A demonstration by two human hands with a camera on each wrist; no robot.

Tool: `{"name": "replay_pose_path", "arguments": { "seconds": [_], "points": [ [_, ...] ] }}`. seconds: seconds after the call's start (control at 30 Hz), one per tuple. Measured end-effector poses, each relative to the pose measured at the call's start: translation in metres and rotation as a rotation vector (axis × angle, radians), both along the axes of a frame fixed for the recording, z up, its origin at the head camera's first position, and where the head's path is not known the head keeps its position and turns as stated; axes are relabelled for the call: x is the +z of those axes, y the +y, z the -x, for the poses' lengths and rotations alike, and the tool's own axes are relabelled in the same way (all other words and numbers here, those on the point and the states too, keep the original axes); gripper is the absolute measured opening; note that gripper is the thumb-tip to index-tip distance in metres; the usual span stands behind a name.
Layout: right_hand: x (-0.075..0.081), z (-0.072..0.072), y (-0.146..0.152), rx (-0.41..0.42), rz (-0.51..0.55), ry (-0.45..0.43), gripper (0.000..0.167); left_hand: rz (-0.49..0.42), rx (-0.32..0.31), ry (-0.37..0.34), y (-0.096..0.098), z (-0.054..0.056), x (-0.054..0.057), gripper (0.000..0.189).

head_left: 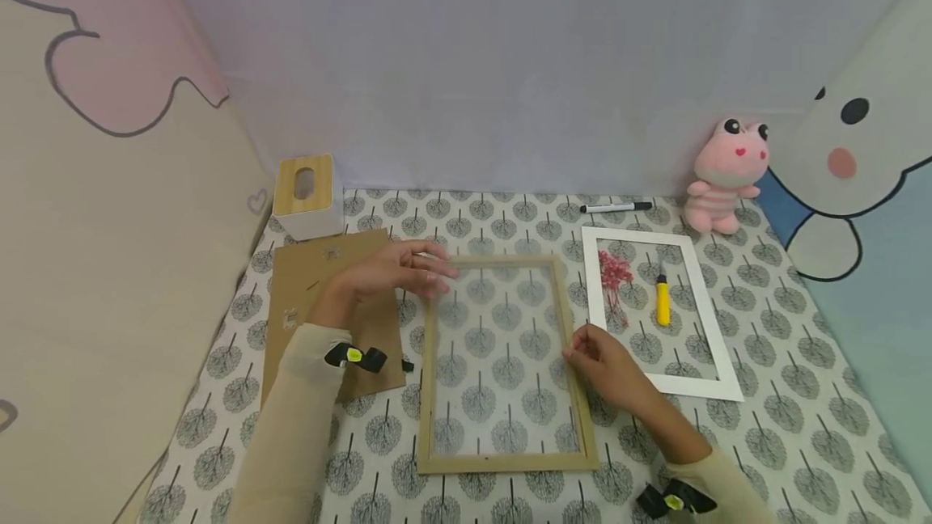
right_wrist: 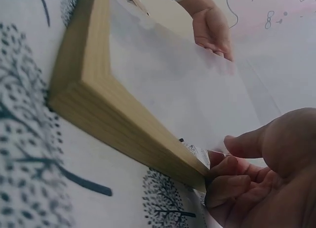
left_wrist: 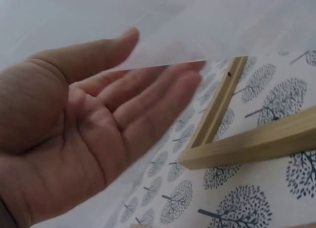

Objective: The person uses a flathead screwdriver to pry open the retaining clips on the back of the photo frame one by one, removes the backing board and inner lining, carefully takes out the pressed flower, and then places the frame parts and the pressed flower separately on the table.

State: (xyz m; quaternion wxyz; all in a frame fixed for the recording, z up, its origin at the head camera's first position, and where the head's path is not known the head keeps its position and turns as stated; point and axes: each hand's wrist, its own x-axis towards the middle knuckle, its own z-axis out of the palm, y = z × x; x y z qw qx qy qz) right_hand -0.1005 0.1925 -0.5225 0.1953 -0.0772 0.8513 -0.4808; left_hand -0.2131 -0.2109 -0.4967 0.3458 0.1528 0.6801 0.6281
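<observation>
A light wooden picture frame (head_left: 510,463) lies on the patterned cloth. Above it is a clear sheet (right_wrist: 173,85), faint in the head view. My left hand (head_left: 404,269) is at the sheet's far left corner. Its fingers stretch out straight behind the sheet (left_wrist: 237,30), and its thumb stands apart from them. On the frame's right side, my right hand (head_left: 607,366) pinches the sheet's edge between thumb and curled fingers. Those fingers are close against the wooden frame (right_wrist: 133,119); whether they touch it, I cannot tell.
Left lies a brown backing board (head_left: 371,346) below a wood-topped tissue box (head_left: 313,209). On the right, a white mat (head_left: 695,386) surrounds pink dried flowers (head_left: 615,267) and a yellow-handled knife (head_left: 662,302). Behind are a marker (head_left: 615,207) and a pink plush toy (head_left: 721,176).
</observation>
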Motion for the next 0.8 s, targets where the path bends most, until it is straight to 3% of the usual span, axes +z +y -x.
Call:
{"name": "replay_pose_path", "arguments": {
  "seconds": [0.17,0.3,0.57,0.8],
  "points": [
    [0.002,0.011,-0.001,0.023,-0.036,0.021,0.018,0.103,-0.103,0.023,0.0,0.001,-0.004,0.061],
    [0.001,0.015,0.0,0.037,-0.066,-0.008,0.019,0.136,-0.121,0.028,0.004,0.0,-0.007,0.059],
    [0.011,0.03,-0.01,0.122,-0.118,-0.074,0.019,0.063,-0.114,0.035,-0.001,-0.001,-0.003,0.042],
    [0.021,0.03,-0.014,0.203,-0.204,-0.105,0.009,-0.005,-0.118,0.04,-0.001,-0.004,-0.002,0.036]
  ]
}}
